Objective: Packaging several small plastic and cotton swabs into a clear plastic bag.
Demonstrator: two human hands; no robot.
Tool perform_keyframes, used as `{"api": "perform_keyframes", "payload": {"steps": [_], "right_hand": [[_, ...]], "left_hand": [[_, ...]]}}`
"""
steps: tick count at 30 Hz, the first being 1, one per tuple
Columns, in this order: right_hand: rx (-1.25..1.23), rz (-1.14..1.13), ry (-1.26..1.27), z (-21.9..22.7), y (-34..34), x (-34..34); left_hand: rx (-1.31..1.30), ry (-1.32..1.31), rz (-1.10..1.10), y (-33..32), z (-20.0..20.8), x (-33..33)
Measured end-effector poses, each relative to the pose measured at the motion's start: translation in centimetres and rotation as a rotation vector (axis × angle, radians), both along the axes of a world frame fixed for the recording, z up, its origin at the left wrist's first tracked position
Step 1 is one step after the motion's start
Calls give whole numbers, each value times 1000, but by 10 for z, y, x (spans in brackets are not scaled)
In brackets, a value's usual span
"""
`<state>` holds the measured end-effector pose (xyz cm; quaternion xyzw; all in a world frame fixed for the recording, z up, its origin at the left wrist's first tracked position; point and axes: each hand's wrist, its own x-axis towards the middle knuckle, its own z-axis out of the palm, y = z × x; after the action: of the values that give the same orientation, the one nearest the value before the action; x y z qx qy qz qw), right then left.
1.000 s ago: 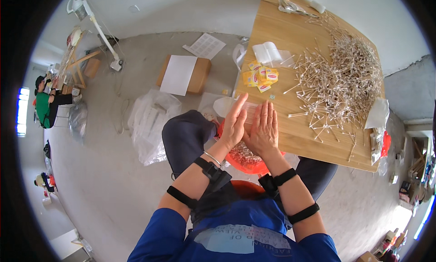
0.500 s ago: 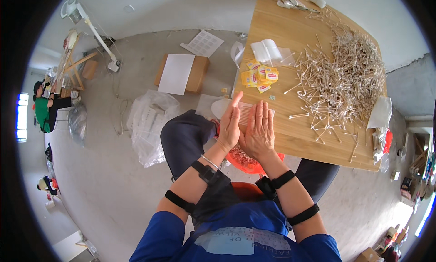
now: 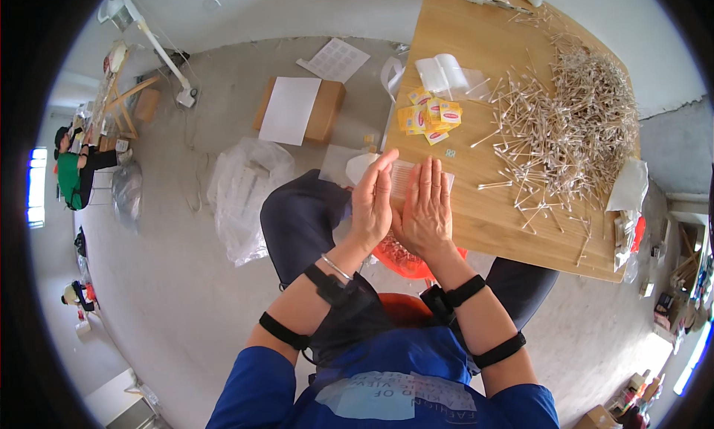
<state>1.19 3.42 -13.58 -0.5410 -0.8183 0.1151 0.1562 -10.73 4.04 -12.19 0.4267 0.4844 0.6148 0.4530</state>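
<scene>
At the table's near left corner, a flat clear packet with a row of thin pale sticks, apparently cotton swabs [image 3: 402, 178], lies beneath and between my hands. My left hand [image 3: 372, 202] stands on edge at its left side, fingers straight and close together. My right hand [image 3: 424, 213] lies flat, palm down, over its right part with fingers stretched out. Neither hand grasps anything visible; the palms and the near end of the packet are hidden. Just beyond are yellow printed cards [image 3: 431, 117] and a small greenish piece [image 3: 450, 153].
A large heap of loose cotton swabs [image 3: 573, 124] covers the right of the wooden table [image 3: 476, 221]. Clear bags [image 3: 444, 73] lie behind the cards. Below my hands is a red basket [image 3: 401, 258]. A carton with white paper [image 3: 290, 109] and plastic sheeting [image 3: 253, 191] are on the floor, left.
My left forearm has shifted slightly outward to the left, its hand still beside the packet. My right hand stays nearly in place. The view has shifted a little.
</scene>
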Motion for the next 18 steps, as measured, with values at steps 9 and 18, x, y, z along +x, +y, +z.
{"api": "perform_keyframes", "payload": {"steps": [9,18], "right_hand": [[-11,-31,-121,-5,0,-3],[-23,-19,-168,-9,1,-3]], "left_hand": [[179,1117,-232,-34,3,-30],[201,1222,-291,-34,1,-26]]}}
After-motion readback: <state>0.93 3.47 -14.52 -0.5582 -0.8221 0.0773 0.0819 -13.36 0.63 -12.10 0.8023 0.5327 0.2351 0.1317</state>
